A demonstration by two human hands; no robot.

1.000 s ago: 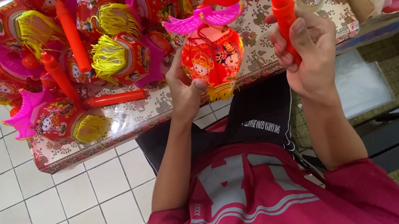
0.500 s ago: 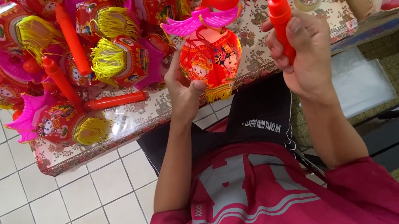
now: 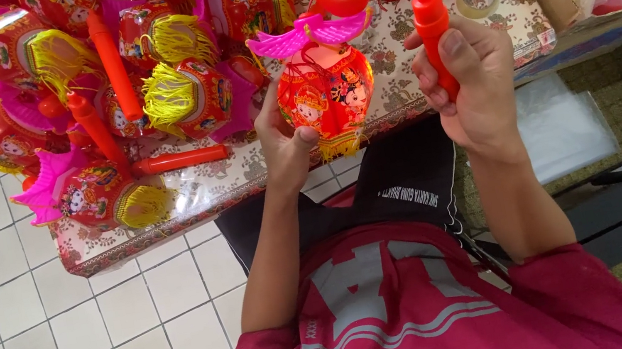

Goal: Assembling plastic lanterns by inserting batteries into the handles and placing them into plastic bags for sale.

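A red toy lantern [image 3: 324, 90] with pink wings and a heart top is held upright above the table edge, cupped by the left hand [image 3: 283, 133]. Its red handle [image 3: 433, 32], standing vertical, is clamped in the right hand [image 3: 473, 84]. Behind, similar lanterns [image 3: 142, 68] are piled on a floral-covered table [image 3: 190, 207] over white floor tiles [image 3: 45, 345].

- A crimson short-sleeved T-shirt [image 3: 434, 305] covers the torso, its sleeves ending above the elbows.
- Large white block letters and curved white stripes run across the chest.
- Both forearms are bare, with no watch or ring visible.
- Black shorts [image 3: 405, 180] carry a small line of white print.
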